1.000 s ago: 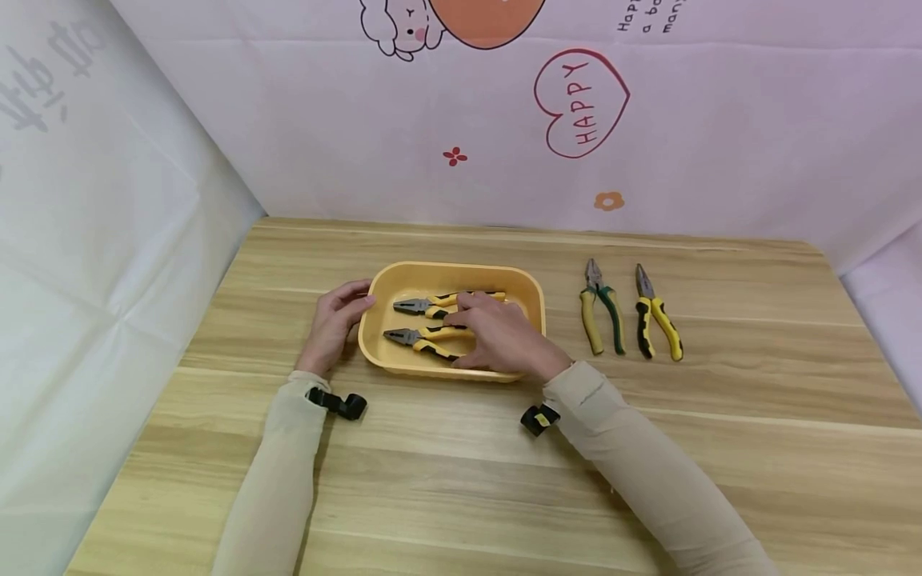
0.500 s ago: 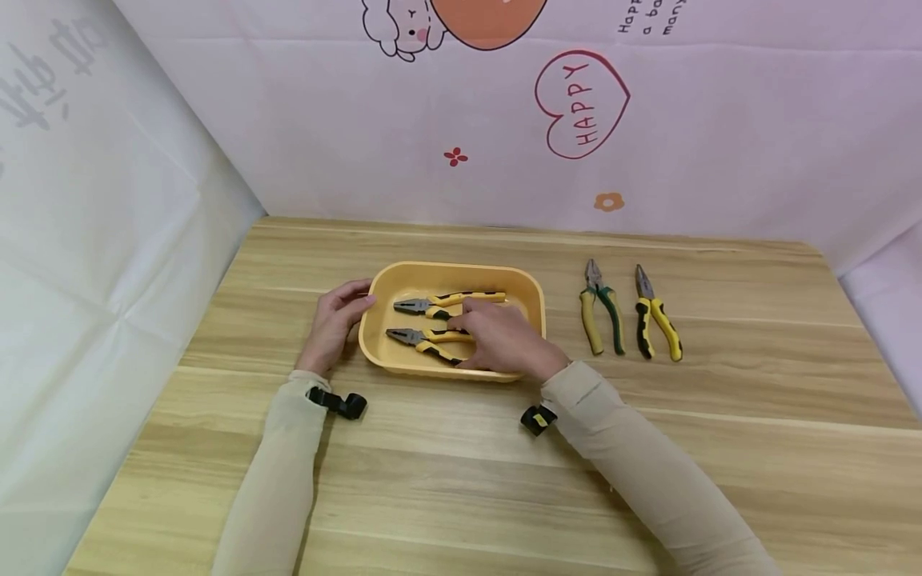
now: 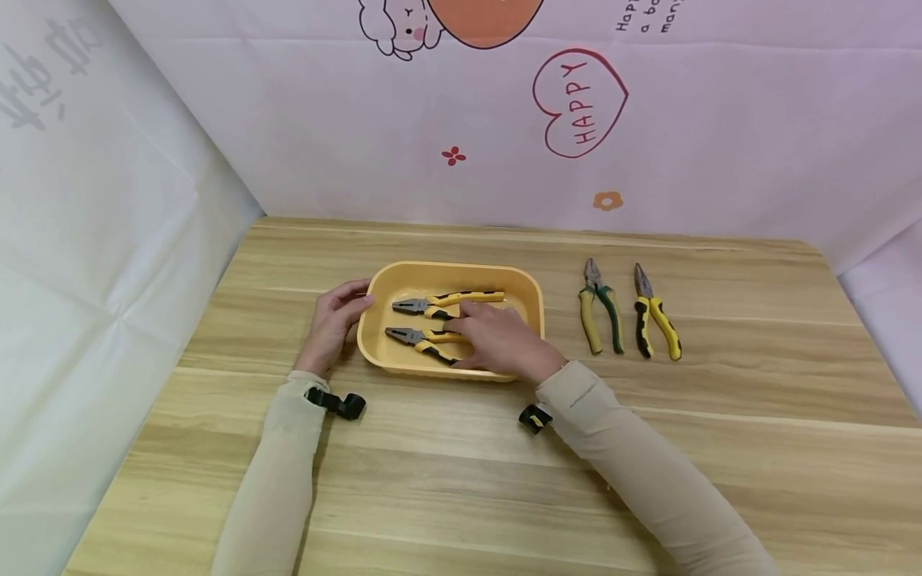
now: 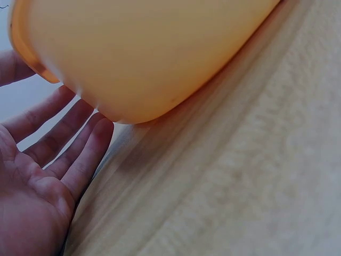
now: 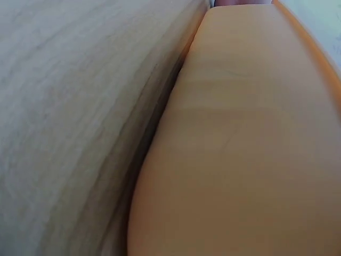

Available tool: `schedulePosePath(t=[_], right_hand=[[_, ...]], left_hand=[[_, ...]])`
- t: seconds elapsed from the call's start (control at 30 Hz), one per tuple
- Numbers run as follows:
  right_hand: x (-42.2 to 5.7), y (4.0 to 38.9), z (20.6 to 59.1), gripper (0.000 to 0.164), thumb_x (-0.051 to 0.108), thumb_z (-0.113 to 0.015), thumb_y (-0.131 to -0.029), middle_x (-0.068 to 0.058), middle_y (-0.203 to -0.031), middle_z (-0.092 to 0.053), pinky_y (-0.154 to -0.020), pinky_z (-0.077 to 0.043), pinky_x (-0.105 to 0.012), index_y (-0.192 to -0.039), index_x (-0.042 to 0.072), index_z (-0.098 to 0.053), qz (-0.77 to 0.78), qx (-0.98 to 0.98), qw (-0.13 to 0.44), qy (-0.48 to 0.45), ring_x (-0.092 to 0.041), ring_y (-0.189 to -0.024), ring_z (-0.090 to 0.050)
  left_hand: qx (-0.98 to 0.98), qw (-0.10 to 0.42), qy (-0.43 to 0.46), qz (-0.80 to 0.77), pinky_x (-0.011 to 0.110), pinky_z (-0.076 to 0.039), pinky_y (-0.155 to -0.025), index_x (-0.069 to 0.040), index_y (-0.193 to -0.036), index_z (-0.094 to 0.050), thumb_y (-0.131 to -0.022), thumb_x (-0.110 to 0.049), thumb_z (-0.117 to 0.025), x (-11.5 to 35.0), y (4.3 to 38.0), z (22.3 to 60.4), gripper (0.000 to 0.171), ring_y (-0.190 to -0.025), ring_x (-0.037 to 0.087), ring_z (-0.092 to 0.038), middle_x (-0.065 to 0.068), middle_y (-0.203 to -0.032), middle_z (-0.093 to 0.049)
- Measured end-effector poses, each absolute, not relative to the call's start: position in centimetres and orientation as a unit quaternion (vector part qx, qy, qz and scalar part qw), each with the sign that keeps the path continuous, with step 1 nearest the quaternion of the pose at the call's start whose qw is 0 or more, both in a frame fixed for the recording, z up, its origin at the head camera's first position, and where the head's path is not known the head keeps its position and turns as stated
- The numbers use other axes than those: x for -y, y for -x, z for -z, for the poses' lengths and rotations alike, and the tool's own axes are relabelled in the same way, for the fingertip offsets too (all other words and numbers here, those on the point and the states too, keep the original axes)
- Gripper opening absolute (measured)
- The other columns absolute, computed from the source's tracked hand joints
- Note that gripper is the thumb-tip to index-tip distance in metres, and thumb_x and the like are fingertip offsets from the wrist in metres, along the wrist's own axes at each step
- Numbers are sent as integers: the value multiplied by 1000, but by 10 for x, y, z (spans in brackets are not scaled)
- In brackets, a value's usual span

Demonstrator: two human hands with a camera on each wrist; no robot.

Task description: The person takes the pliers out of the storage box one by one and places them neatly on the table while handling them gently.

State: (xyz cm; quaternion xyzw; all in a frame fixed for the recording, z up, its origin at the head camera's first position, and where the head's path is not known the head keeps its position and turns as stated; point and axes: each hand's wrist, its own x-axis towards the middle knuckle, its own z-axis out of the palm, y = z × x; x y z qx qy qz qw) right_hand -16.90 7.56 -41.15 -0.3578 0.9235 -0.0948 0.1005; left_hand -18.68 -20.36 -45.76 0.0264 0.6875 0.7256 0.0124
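Observation:
A yellow plastic tub (image 3: 450,370) holds two pairs of combination pliers with black-and-yellow handles, lying side by side with their heads to the left. Reaching into the tub, my right hand (image 3: 500,340) grips the spread handles of the nearer pliers (image 3: 406,335), thumb at one handle and fingers at the other, and hides the handle ends. The farther pliers (image 3: 414,306) lie just beyond its fingertips. At the tub's left end, my left hand (image 3: 333,324) rests its straight fingers (image 4: 85,160) against the outer wall, thumb at the rim.
Right of the tub lie green-handled pliers (image 3: 599,308) and long-nose pliers (image 3: 654,314) with yellow-and-black handles, both on the wooden table (image 3: 432,496). A printed white cloth (image 3: 346,144) hangs behind. The tub's outer side wall (image 5: 234,149) fills much of the right wrist view.
My right fingers have drawn back slightly from the farther pliers, uncovering more of their handles. The nearer pliers have shifted a touch to the right. My left hand stays in place.

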Motion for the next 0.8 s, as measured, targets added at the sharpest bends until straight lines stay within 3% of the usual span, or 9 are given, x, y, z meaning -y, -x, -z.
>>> schedulePosePath(t=[0.27, 0.8], right_hand=[[-74, 170, 415, 52, 43, -83, -84, 2, -96, -53, -56, -40, -30, -129, 21, -71, 109, -924, 96, 353, -13, -74, -49], [-74, 172, 418, 55, 47, -84, -81, 2, -91, -51, -53, -38, -29, -129, 23, -72, 107, -927, 68, 354, -13, -70, -46]], left_hand=[[-687, 12, -28, -726, 24, -56, -88, 14, -134, -56, -98, -5, -61, 204, 187, 458, 41, -102, 15, -65, 18, -124, -63], [-683, 11, -33, -729, 25, -57, -87, 14, -133, -57, -98, -5, -62, 204, 187, 458, 40, -102, 17, -66, 23, -126, -62]])
